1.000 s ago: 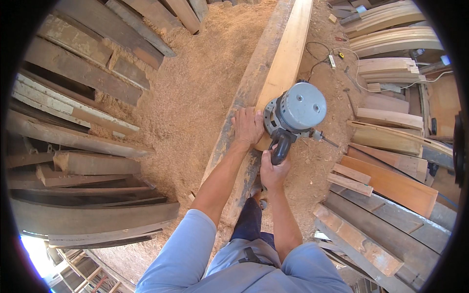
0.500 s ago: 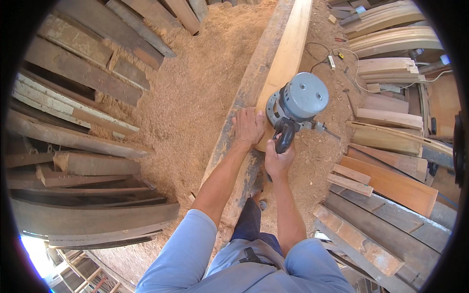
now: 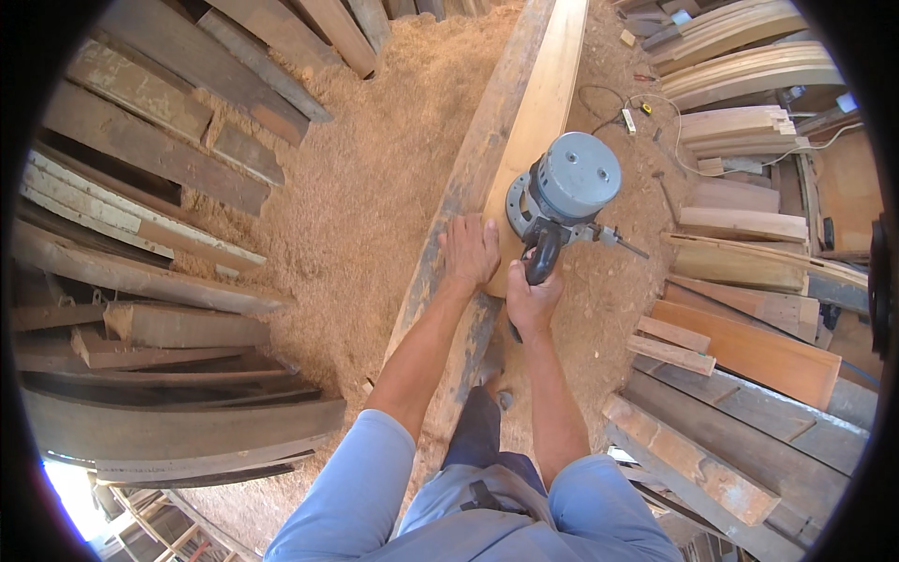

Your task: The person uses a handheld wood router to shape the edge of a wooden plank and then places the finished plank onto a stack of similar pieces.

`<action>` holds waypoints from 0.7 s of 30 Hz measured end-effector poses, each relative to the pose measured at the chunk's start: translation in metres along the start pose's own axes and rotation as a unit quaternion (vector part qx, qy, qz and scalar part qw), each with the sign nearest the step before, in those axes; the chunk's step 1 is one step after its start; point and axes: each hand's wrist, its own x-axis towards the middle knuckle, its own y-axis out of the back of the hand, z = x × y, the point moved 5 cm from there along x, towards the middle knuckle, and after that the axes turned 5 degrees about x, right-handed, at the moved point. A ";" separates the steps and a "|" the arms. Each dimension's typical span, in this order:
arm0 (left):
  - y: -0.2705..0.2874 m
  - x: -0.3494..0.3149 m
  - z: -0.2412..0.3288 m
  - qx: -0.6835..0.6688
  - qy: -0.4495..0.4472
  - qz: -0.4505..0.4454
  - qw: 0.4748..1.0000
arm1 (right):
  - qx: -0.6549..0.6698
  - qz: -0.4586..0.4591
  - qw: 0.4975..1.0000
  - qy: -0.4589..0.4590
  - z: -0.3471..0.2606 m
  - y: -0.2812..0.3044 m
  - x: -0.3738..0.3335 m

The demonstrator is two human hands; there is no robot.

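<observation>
Surroundings: sawdust floor (image 3: 356, 197) through the middle of the frame; weathered planks (image 3: 140, 169) stacked at left; paler cut boards (image 3: 749, 347) piled at right; a white power strip (image 3: 632, 120) with thin cord at upper right.
Workpiece: long pale plank (image 3: 543, 112) on a grey beam (image 3: 468, 187), running from centre to the top edge.
Tool: grey round-topped power tool (image 3: 567, 187) on the plank's near end, centre frame.
Left hand (image 3: 471, 251): flat, fingers spread, pressing on beam and plank edge just beside the tool.
Right hand (image 3: 532, 298): fist wrapped round the tool's black handle (image 3: 541, 260).
</observation>
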 end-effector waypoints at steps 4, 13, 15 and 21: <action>-0.003 0.001 0.002 0.042 0.003 0.000 0.999 | 0.014 0.022 0.998 0.066 -0.001 -0.003 0.015; 0.001 0.002 0.007 0.054 0.005 -0.013 0.998 | 0.033 0.011 0.998 0.059 -0.011 -0.008 0.038; 0.002 0.002 0.007 0.056 0.004 -0.015 0.998 | 0.023 0.006 0.998 0.054 -0.012 -0.009 0.044; -0.001 0.002 0.004 0.058 -0.012 0.004 0.998 | -0.013 0.000 0.999 0.036 -0.009 -0.013 0.063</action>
